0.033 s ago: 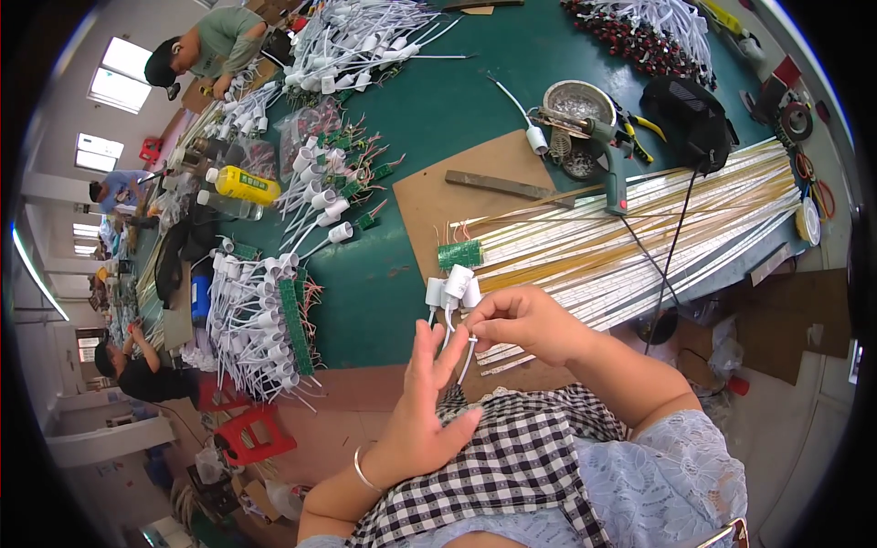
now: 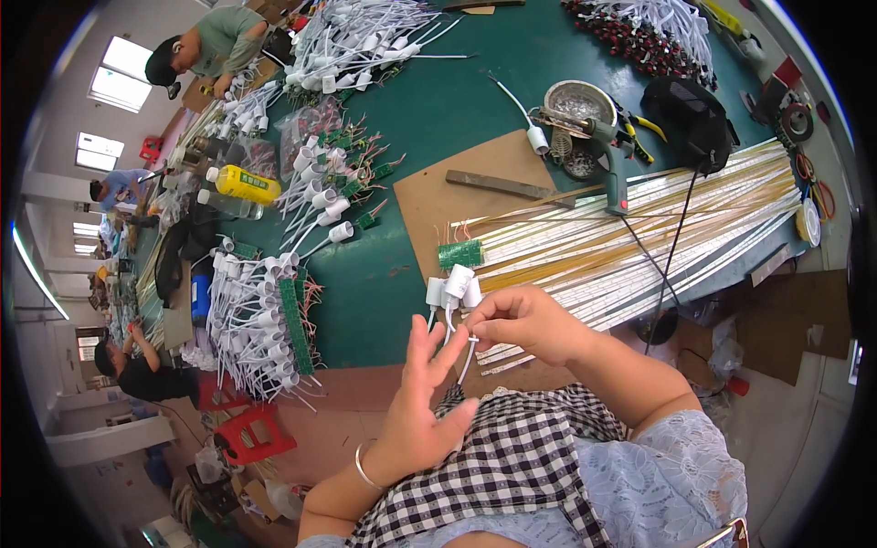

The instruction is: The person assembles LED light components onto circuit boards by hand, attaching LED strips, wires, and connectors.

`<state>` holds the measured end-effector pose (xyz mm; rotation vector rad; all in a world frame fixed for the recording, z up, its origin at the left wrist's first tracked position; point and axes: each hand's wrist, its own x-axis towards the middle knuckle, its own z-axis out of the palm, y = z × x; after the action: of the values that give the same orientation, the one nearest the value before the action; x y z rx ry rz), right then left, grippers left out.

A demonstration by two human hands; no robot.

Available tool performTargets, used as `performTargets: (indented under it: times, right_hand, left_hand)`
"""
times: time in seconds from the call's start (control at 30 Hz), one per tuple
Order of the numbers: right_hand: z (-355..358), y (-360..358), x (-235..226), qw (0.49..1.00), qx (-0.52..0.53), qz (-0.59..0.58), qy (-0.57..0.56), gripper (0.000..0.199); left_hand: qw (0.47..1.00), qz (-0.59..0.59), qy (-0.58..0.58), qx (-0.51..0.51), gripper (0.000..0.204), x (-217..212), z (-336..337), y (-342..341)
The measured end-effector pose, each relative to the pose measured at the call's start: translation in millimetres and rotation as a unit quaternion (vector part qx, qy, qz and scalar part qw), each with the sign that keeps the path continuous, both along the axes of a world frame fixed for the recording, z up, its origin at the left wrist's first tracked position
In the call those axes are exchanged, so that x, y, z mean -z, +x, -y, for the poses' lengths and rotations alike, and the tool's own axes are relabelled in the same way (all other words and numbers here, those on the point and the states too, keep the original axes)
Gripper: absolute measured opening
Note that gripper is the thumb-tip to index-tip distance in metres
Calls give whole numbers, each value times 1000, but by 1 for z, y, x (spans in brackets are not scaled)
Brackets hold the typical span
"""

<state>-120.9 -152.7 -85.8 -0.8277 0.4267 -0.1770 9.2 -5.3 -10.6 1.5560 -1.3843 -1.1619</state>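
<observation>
At frame centre, the right hand [image 2: 521,324] pinches a bunch of white lamp sockets [image 2: 453,288] by their wires; the left hand [image 2: 422,411] is open wide, fingers touching the wires.

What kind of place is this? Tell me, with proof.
Probably a small electronics assembly workshop: heaps of white lamp sockets on wires, green circuit boards and a soldering tool cover the green workbench, with other workers nearby.

Green table [image 2: 475,100]: cardboard sheet [image 2: 438,196], strip bundle [image 2: 658,228], socket leads [image 2: 260,324].

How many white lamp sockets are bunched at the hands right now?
3: white lamp sockets side by side above the right hand, wires running down past the left hand; more may hide behind.
</observation>
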Motion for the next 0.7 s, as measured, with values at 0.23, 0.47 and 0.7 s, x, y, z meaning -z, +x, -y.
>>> performTargets:
  times: [0.23, 0.47, 0.7]
  right_hand:
    - [-11, 5, 2, 999, 25, 8, -25, 12]
    - [-27, 8, -3, 998, 64, -4, 6, 13]
    - [-39, 11, 0, 995, 88, -5, -37, 9]
  left_hand:
    - [971, 166, -89, -147, 76, 20, 10, 2]
    - [933, 237, -165, -214, 74, 32, 14, 4]
    - [923, 267, -172, -219, 72, 36, 12, 5]
